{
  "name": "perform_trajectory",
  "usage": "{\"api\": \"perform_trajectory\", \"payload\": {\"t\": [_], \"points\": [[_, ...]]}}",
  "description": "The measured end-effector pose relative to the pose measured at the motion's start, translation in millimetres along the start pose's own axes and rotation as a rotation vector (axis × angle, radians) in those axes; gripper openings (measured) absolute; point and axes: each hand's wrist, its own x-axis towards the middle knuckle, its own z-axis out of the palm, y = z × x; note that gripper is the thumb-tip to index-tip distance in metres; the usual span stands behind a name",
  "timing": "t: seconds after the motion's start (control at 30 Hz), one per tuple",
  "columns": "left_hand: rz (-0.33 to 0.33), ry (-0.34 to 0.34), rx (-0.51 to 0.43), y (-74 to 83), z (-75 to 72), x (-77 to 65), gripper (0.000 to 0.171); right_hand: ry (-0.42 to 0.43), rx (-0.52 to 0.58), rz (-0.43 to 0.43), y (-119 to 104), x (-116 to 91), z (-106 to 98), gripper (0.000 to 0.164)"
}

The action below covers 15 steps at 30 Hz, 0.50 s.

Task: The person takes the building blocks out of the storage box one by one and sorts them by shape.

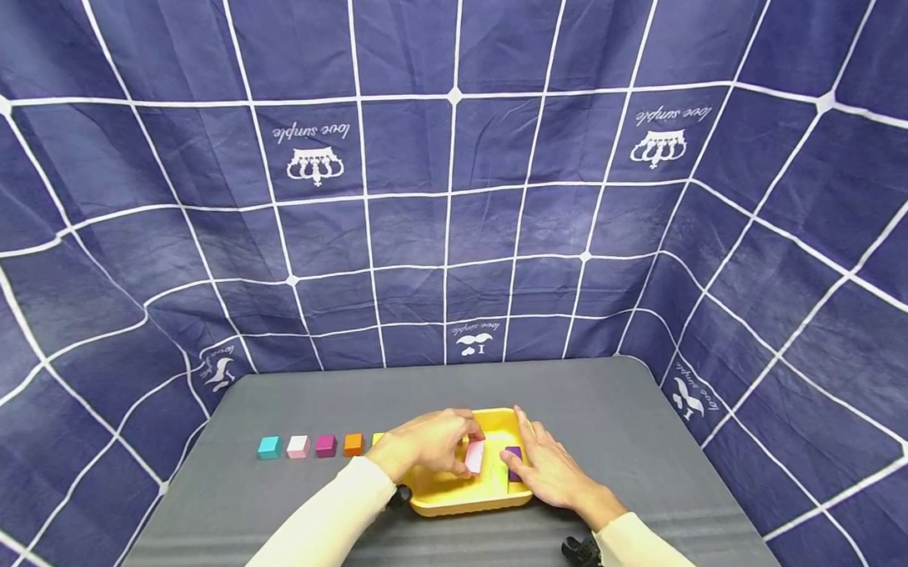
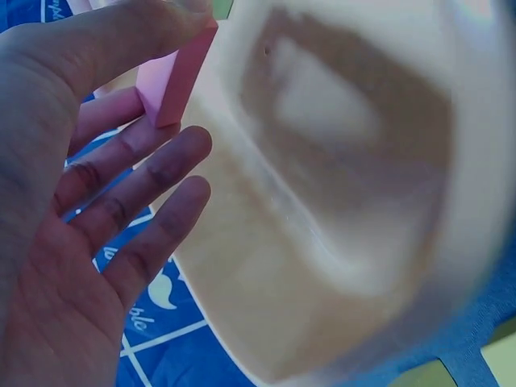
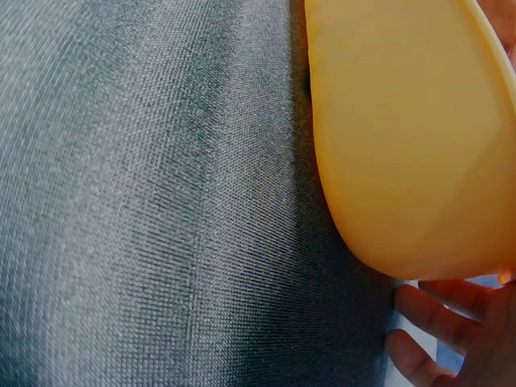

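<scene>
A yellow tray (image 1: 469,507) stands on the grey table. My left hand (image 1: 432,441) reaches over it and pinches a pink rectangular block (image 1: 475,456) between thumb and fingers. In the left wrist view the pink block (image 2: 171,85) is tilted, with the other fingers spread loosely below. My right hand (image 1: 557,473) holds the tray's right end, thumb over the rim and fingers along the outside. Under that thumb, inside the tray, a purple block (image 1: 515,473) sits beside a yellow-green block (image 1: 502,477). The right wrist view shows the tray's outer wall (image 3: 411,145) with fingertips beside it.
Left of the tray, a row of small blocks lies on the table (image 1: 578,388): teal (image 1: 269,448), pale pink (image 1: 298,447), magenta (image 1: 326,446), orange (image 1: 354,445) and a yellow one (image 1: 378,438) partly behind my left wrist. A blue checked cloth (image 1: 415,235) hangs around the table.
</scene>
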Motion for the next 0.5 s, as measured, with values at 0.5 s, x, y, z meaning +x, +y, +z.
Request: {"api": "perform_trajectory", "payload": {"t": [0.5], "points": [[-0.03,0.136,0.032,-5.6,-1.7,-43.1,0.057,0.006,-0.002,-0.007,-0.4,-1.0,1.1,0.09]]}}
